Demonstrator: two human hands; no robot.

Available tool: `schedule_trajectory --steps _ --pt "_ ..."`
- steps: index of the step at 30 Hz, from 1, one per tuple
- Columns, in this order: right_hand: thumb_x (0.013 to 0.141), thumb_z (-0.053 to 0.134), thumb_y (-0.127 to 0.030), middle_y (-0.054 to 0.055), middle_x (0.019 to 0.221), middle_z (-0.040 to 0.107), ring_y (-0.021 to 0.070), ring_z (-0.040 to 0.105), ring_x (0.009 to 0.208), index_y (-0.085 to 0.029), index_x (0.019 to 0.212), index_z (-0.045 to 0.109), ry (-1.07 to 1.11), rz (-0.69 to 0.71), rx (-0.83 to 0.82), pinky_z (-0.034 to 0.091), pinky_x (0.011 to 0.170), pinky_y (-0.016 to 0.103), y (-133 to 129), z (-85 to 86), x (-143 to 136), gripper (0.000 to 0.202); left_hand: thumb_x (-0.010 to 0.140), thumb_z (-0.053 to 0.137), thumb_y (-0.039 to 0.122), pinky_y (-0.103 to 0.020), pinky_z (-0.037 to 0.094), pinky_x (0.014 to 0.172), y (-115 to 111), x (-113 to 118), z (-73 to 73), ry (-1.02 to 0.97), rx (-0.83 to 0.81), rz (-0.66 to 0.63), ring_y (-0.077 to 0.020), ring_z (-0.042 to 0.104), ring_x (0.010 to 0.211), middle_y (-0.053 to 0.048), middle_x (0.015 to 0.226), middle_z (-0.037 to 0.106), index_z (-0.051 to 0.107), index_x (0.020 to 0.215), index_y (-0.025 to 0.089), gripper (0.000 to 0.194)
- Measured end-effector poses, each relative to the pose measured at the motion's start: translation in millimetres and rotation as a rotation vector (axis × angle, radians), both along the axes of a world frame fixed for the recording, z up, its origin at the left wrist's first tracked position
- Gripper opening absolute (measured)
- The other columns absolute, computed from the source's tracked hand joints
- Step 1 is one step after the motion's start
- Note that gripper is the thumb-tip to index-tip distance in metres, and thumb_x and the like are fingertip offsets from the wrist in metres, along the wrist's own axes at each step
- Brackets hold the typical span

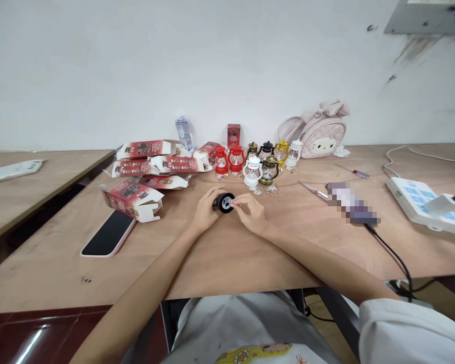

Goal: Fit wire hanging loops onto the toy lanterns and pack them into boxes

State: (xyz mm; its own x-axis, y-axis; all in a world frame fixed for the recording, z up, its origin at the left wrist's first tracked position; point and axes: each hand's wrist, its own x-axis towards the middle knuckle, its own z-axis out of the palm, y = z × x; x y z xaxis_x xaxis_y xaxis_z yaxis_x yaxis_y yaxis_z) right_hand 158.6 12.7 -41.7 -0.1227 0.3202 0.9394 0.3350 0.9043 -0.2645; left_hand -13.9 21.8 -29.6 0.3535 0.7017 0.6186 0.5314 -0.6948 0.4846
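Fingertips of the right hand (252, 214) pinch a small part, too tiny to identify, at the face of the black round piece (225, 203), near of the white lantern (253, 173); the left hand (208, 208) grips its left side. Best to hold it steady and press lightly.

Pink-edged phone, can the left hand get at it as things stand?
Probably not yet: the left hand is holding a black round piece. Otherwise, the tabletop between hand and phone looks free.
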Motion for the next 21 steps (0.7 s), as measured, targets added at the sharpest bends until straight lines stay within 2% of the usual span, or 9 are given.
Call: schedule_trajectory --steps 10,16,19,21 --pt "0.087 0.058 -0.018 0.001 0.075 0.066 0.0157 0.061 0.074 -0.023 0.081 0.060 -0.016 -0.033 -0.093 0.052 0.069 0.031 2 -0.8 2 0.008 0.072 0.050 0.004 -0.042 0.043 0.103 -5 4 1.0 0.059 -0.003 -0.013 -0.0230 0.052 0.123 -0.010 0.124 0.059 0.058 0.106 0.020 0.038" --pt "0.088 0.057 -0.019 0.002 0.080 0.069 0.0173 0.061 0.081 -0.024 0.090 0.062 0.018 -0.042 -0.108 0.052 0.074 0.033 -1 2.4 3 0.007 0.074 0.054 0.008 -0.041 0.044 0.102 -3 2 -0.7 0.028 -0.014 0.000 -0.0236 0.052 0.123 -0.011 0.126 0.058 0.057 0.107 0.019 0.035" --pt "0.089 0.056 -0.021 0.003 0.084 0.070 0.0183 0.060 0.083 -0.023 0.091 0.062 0.030 -0.101 -0.157 0.050 0.078 0.035 4 4.0 7 0.008 0.073 0.056 0.010 -0.040 0.046 0.100 -1 1 -0.4 -0.008 -0.001 0.014 -0.0232 0.054 0.120 -0.010 0.124 0.059 0.057 0.107 0.019 0.035" --pt "0.088 0.055 -0.021 0.004 0.085 0.069 0.0193 0.060 0.084 -0.023 0.088 0.062 -0.009 -0.164 -0.251 0.049 0.080 0.036 11 4.0 13 0.007 0.072 0.058 0.011 -0.040 0.046 0.100 1 0 0.0 -0.035 0.016 0.041 -0.0231 0.055 0.119 -0.010 0.123 0.060 0.057 0.108 0.019 0.037"
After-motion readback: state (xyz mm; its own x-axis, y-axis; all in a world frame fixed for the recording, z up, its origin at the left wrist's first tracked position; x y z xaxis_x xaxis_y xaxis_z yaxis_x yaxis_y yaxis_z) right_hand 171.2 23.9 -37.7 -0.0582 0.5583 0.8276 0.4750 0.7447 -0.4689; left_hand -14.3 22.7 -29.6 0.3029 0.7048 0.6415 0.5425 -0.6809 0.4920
